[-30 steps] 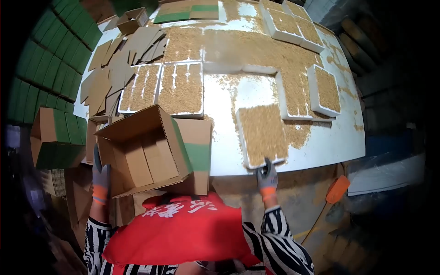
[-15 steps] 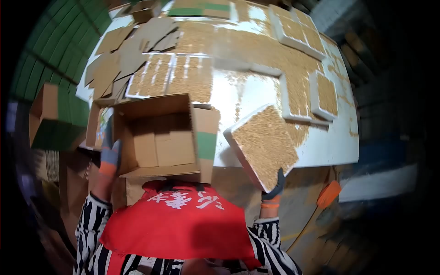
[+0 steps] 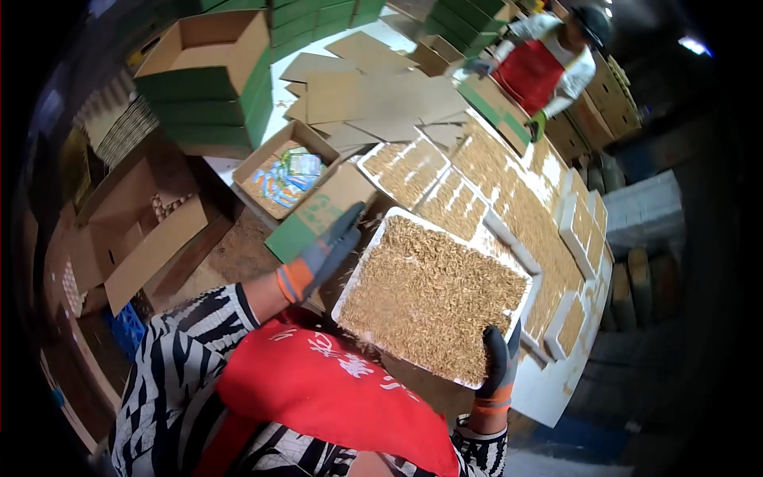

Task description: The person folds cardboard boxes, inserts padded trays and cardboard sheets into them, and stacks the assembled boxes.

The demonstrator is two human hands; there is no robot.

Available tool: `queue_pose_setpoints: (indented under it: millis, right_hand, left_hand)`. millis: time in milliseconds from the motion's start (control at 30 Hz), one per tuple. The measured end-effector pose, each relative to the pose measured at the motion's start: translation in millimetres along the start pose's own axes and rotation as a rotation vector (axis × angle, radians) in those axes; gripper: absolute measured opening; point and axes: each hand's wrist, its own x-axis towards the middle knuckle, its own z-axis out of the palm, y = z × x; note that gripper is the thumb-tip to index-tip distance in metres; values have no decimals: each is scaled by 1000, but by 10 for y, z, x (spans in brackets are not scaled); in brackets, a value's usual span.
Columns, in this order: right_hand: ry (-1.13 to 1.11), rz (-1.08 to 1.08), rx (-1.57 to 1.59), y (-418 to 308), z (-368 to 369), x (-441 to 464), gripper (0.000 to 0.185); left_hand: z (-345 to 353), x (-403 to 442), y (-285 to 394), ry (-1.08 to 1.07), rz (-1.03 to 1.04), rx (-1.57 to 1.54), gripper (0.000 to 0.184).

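My right hand (image 3: 501,358), in a grey and orange glove, grips the lower right corner of a white foam tray (image 3: 437,298), its thumb over the rim. Loose tan husk-like bits fill the tray, which is tilted in front of my red apron. My left hand (image 3: 330,246), gloved alike, is open with fingers stretched out close to the tray's left edge; whether it touches is unclear. Under and beside that hand shows a cardboard flap with a green band (image 3: 314,219). What lies beneath the tray is mostly hidden.
A small carton (image 3: 290,171) with colourful packets stands beyond my left hand. Flat cardboard pieces (image 3: 373,95) and more filled trays (image 3: 405,163) cover the table. Green cartons (image 3: 203,99) are stacked at left. Another person (image 3: 548,67) handles a carton across the table.
The view has swung left. My right hand has brought the tray up in front of me, to where the open carton was in view. My left hand has let go of that carton's side.
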Motion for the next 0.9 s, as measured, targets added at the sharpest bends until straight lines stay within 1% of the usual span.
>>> queue_pose_setpoints:
  millis: [67,133,200,233,267,300,333,367,400,433,467,500,533,567,600,667,700,733,767,800,867,900]
  right_hand:
    - [-5,-35,-44,-92,266,66,67]
    - [-38,-14,-79,149,327,179,73]
    - [-86,36,-161,253,288,313,76]
    - [-138,27,-207,170,371,327,77]
    - [-185,21,-250,93,447,326,77]
    - [-211,61,-427,208,361,408,69]
    - [-201,101,-705,86,405,423,49]
    - [-230,87,-952,111,387,513,42]
    - [-257,73,-1198,145,374,594,37]
    - [-276,32,-1435,87,483,636,42]
    - [-333,26,-1583,195,531,729,50]
    - [-350,39,-1637,324,561,808,51]
    - [-369,51,-1694,386,590,867,52]
    - [-398,17,-1659,291,687,878,52]
    - [-495,-25,-1700,320,648,941,50]
    - [-691,-124,-1782,411,533,1141,46]
    - [-726,-101,-1784,-92,786,1140,47]
    - [-756,-69,-1664,-402,970,1253,42]
    - [-709,-153,-1490,-700,1110,1348,39]
    - [-661,-228,-1309,-891,1269,1488,35]
    - [-607,-261,-890,-1013,1747,1903,28]
    - [-662,-435,-890,-994,2021,2184,29]
  left_hand:
    - [86,-53,-17,-4,39,-547,51]
    - [-6,-38,-123,26,44,-305,49]
    - [-36,-60,-98,62,132,45,49]
    - [-34,-50,-118,93,123,-57,47]
    - [-97,-31,-237,60,132,-154,44]
    - [-164,27,-385,23,144,-252,42]
    - [-249,102,-467,-14,161,-352,40]
    - [-424,191,-437,-27,94,-95,33]
    - [-508,313,-789,127,137,-31,29]
    - [-731,423,-490,195,157,259,27]
    - [-913,534,-564,327,108,363,26]
    - [-1101,701,-800,420,9,437,29]
    - [-1275,827,-948,487,-34,674,32]
    - [-1433,940,-1042,478,-105,793,36]
    - [-1526,1068,-1119,452,-249,924,42]
    - [-1587,1300,-1366,446,-406,1126,53]
    - [-1613,1381,-1391,410,-478,1133,56]
    - [-1617,1423,-1420,369,-555,1137,60]
    - [-1632,1445,-1467,351,-575,1150,60]
    - [-1644,1453,-1461,387,-552,1088,59]
    - [-1673,1456,-1664,452,-506,974,57]
    - [-1685,1461,-1885,539,-421,876,55]
